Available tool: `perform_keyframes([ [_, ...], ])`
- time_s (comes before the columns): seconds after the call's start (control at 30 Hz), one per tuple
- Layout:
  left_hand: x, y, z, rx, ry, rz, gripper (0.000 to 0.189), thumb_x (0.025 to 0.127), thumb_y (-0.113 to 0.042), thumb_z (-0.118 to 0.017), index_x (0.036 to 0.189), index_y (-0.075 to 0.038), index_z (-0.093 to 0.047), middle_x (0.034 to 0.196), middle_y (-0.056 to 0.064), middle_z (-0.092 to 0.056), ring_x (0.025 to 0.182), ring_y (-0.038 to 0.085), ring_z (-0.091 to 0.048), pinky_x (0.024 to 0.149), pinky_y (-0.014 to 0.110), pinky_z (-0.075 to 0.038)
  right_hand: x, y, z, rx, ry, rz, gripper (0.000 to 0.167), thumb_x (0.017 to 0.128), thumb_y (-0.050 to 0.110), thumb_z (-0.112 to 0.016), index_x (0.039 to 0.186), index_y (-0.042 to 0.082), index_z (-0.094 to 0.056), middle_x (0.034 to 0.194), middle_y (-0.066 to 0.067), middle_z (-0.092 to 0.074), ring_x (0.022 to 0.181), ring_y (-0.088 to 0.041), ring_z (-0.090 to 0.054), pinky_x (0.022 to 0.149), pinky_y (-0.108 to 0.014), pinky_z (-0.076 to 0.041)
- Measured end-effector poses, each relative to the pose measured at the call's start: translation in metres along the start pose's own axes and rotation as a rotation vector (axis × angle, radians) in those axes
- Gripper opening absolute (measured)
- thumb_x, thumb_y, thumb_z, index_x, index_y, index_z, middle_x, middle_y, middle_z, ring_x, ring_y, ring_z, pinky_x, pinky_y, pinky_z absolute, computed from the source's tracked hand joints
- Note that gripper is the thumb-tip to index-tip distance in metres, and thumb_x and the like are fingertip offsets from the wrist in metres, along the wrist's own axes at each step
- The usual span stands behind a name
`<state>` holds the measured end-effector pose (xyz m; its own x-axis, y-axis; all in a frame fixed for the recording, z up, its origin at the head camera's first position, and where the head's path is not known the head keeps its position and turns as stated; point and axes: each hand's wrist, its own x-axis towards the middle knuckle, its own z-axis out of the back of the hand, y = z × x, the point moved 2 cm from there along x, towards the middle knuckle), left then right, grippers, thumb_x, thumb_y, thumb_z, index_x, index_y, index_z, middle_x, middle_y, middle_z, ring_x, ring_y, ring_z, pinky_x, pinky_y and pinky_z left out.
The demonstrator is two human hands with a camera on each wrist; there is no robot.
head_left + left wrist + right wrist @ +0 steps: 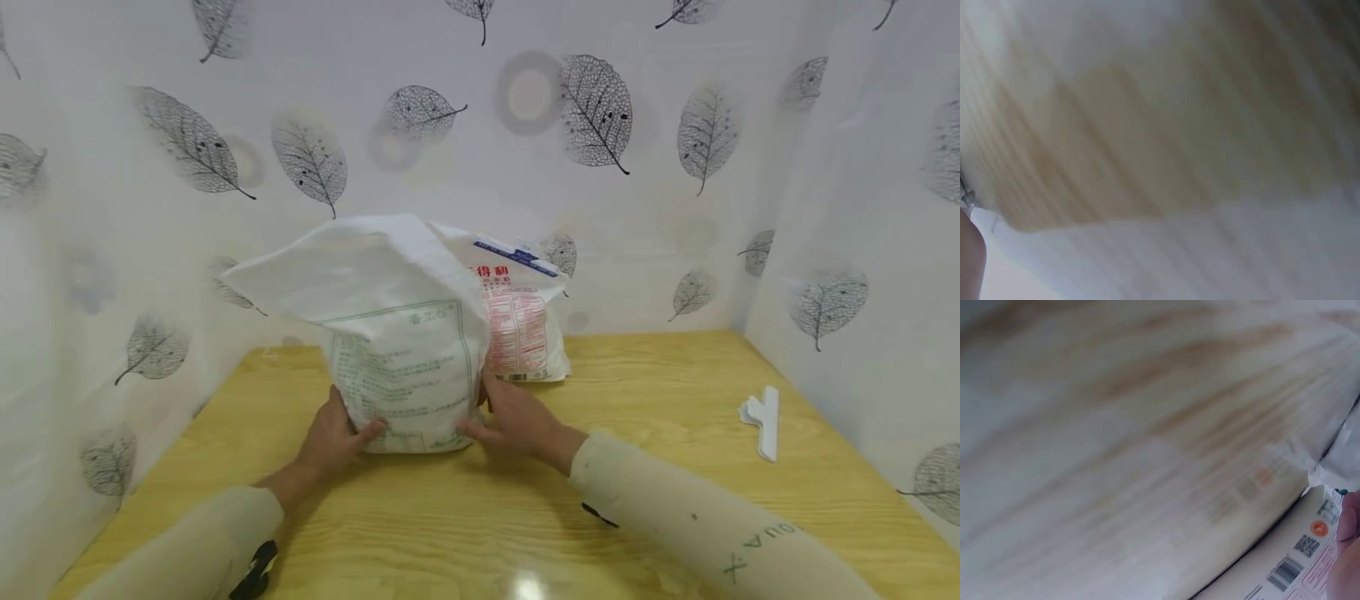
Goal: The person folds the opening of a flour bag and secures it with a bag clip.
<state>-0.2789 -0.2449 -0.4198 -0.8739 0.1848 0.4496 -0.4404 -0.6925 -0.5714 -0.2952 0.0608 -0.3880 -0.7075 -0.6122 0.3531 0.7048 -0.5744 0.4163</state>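
A white plastic bag with green print (401, 367) stands tilted on the wooden table, its top unclipped and leaning to the left. My left hand (330, 437) grips its lower left side, thumb in front and fingers partly hidden behind. At the lower right side, my right hand (517, 417) holds it in the same way. Only a sliver of the left hand (969, 256) shows in the left wrist view. In the right wrist view, the fingers (1349, 522) appear at the right edge, near the red-printed bag (1285, 573).
Behind the green-printed bag stands another white bag with red print (517, 329), closed by a blue clip (517, 256). A white clip (767, 423) lies on the table (637, 392) at the right. Leaf-patterned curtains (465, 167) enclose the back and sides.
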Motion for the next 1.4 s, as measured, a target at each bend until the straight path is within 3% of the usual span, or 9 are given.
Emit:
perform_keyframes([
  [0.2,0.003,-0.009,-0.008,0.032,0.026,-0.01,0.082,0.085,-0.053,-0.074,0.135,-0.002,-0.034,0.11,0.01,-0.066,0.096,0.021,-0.065,0.082,0.043,-0.053,-0.006,-0.007,0.006,0.022,0.004,-0.046,0.072,0.094,0.049,-0.066,0.142,0.008,-0.033,0.106,0.002,-0.065,0.09,-0.015,-0.064,0.076,-0.028,-0.052],
  [0.33,0.007,-0.014,-0.006,0.137,0.0,-0.052,0.078,0.081,-0.057,-0.075,0.127,-0.003,-0.042,0.096,0.006,-0.067,0.08,0.016,-0.063,0.07,0.036,-0.051,-0.009,-0.01,0.007,0.052,0.019,-0.051,0.07,0.094,0.053,-0.063,0.141,0.01,-0.034,0.11,0.002,-0.065,0.093,-0.011,-0.063,0.079,-0.028,-0.053],
  [0.4,0.009,-0.016,-0.004,0.217,-0.022,-0.074,0.074,0.079,-0.061,-0.074,0.12,-0.006,-0.048,0.088,0.004,-0.065,0.075,0.016,-0.06,0.068,0.036,-0.047,-0.01,-0.012,0.006,0.054,0.034,-0.058,0.074,0.093,0.057,-0.061,0.144,0.013,-0.032,0.117,0.003,-0.064,0.102,-0.01,-0.062,0.087,-0.03,-0.053],
  [0.53,0.006,-0.02,-0.003,0.353,-0.042,-0.062,0.078,0.076,-0.073,-0.067,0.115,-0.007,-0.054,0.091,0.007,-0.061,0.085,0.027,-0.058,0.082,0.048,-0.039,-0.012,-0.015,0.003,-0.039,0.048,-0.044,0.087,0.094,0.064,-0.054,0.157,0.016,-0.019,0.145,-0.002,-0.05,0.131,-0.015,-0.049,0.112,-0.037,-0.04],
  [0.67,0.004,-0.023,-0.007,0.394,-0.023,-0.035,0.092,0.078,-0.08,-0.059,0.12,0.002,-0.048,0.097,0.013,-0.053,0.09,0.032,-0.051,0.095,0.055,-0.03,-0.016,-0.016,0.004,-0.21,0.021,-0.013,0.091,0.096,0.065,-0.049,0.159,0.008,-0.017,0.156,-0.01,-0.038,0.142,-0.025,-0.038,0.119,-0.043,-0.029],
  [0.9,0.008,-0.027,-0.016,0.329,-0.021,-0.059,0.09,0.078,-0.074,-0.065,0.125,0.001,-0.046,0.095,0.011,-0.051,0.087,0.027,-0.047,0.09,0.051,-0.03,-0.02,-0.019,0.007,-0.281,-0.013,0.0,0.082,0.096,0.063,-0.05,0.153,0.007,-0.031,0.151,-0.011,-0.043,0.137,-0.027,-0.044,0.116,-0.046,-0.033],
  [1.13,0.013,-0.031,-0.022,0.266,0.002,-0.065,0.086,0.078,-0.068,-0.07,0.127,-0.003,-0.044,0.097,0.009,-0.049,0.088,0.025,-0.044,0.088,0.047,-0.029,-0.025,-0.022,0.013,-0.28,0.009,-0.062,0.087,0.094,0.071,-0.044,0.155,0.011,-0.028,0.159,-0.011,-0.032,0.143,-0.031,-0.037,0.114,-0.054,-0.032],
  [1.3,0.016,-0.035,-0.025,0.207,0.022,-0.061,0.082,0.079,-0.064,-0.072,0.129,-0.006,-0.042,0.1,0.008,-0.048,0.089,0.023,-0.042,0.088,0.044,-0.027,-0.028,-0.025,0.018,-0.312,0.016,-0.1,0.089,0.094,0.072,-0.043,0.155,0.01,-0.028,0.158,-0.011,-0.034,0.14,-0.03,-0.039,0.107,-0.053,-0.038],
  [1.4,0.019,-0.036,-0.026,0.152,0.015,-0.09,0.076,0.078,-0.064,-0.074,0.126,-0.012,-0.046,0.101,0.005,-0.052,0.089,0.021,-0.045,0.086,0.043,-0.03,-0.031,-0.026,0.02,-0.323,0.026,-0.106,0.091,0.094,0.071,-0.043,0.157,0.008,-0.024,0.157,-0.013,-0.036,0.138,-0.03,-0.041,0.105,-0.052,-0.038],
])
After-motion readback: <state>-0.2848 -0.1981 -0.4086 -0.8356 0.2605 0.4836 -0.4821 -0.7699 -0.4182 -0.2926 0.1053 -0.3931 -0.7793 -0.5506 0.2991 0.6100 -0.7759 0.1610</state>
